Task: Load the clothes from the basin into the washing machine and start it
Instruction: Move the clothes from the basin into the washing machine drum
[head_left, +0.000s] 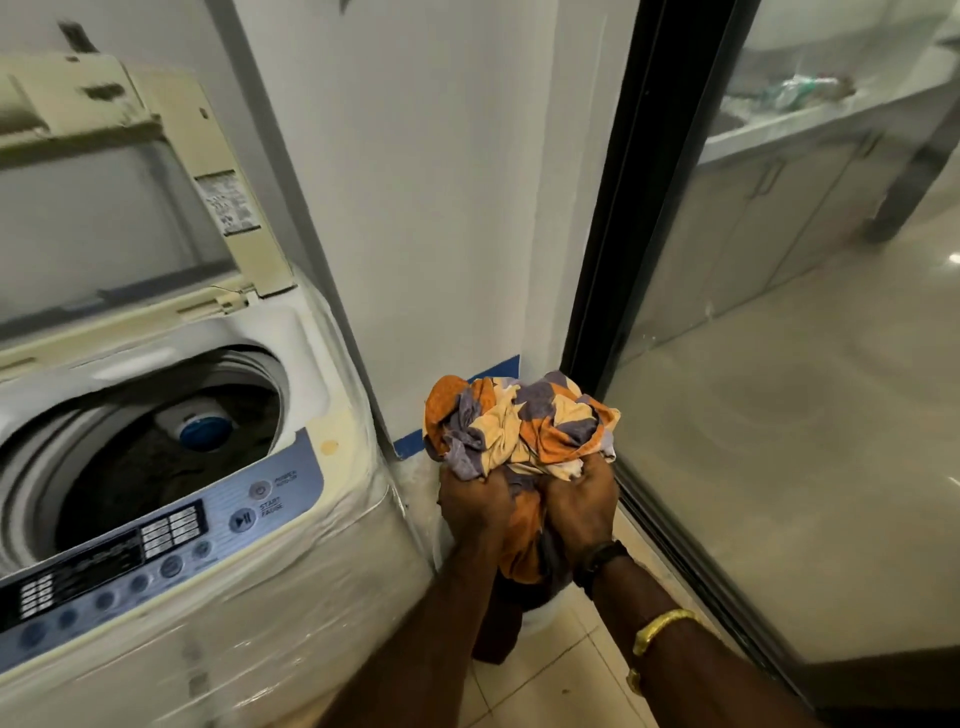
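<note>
Head cam: left hand (475, 512) & right hand (579, 506), each grip clenched on bunched cloth (519, 426), held right of open washing machine (171, 431). Looks soft, floppy, light; prob. best gathered from below so no ends trail.

Your washing machine (218, 519) sits at nine o'clock, its lid (119, 171) raised upright behind the drum opening (156, 457), and the control panel (156, 540) runs along the near edge in front of that opening. Your two hands meet at centre, just right of the machine, left hand (475, 512) beside right hand (579, 506), both closed on a bundle of clothes (519, 426) above the floor (566, 670). A wall (441, 208) stands at twelve o'clock. A glass door (779, 364) stands at three o'clock.
</note>
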